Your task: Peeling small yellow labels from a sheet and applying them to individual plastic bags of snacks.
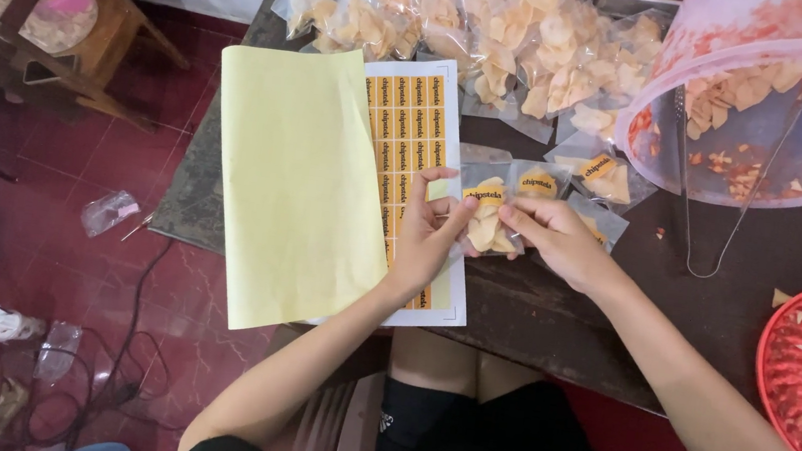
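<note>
Two hands pinching one small clear crinkly bag of pale chips (488, 220) at the dark table's (551, 318) near edge: left hand (428, 239) pressing its yellow oval label, right hand (560, 242) gripping its side. Beside: glossy sticker sheet (412, 126), yellow backing paper (294, 193). Behind: heaped filled bags (464, 21), translucent tub (784, 128) with chip crumbs.

Both hands are gripping a small clear chip bag (488, 220) over the dark table (715, 292): left hand (427, 239) pressing a yellow sticker (484, 194) onto it, right hand (560, 239) pinching its right edge. Sticker sheet (412, 126) is lying just left, yellow backing paper (295, 183) folded open.
</note>
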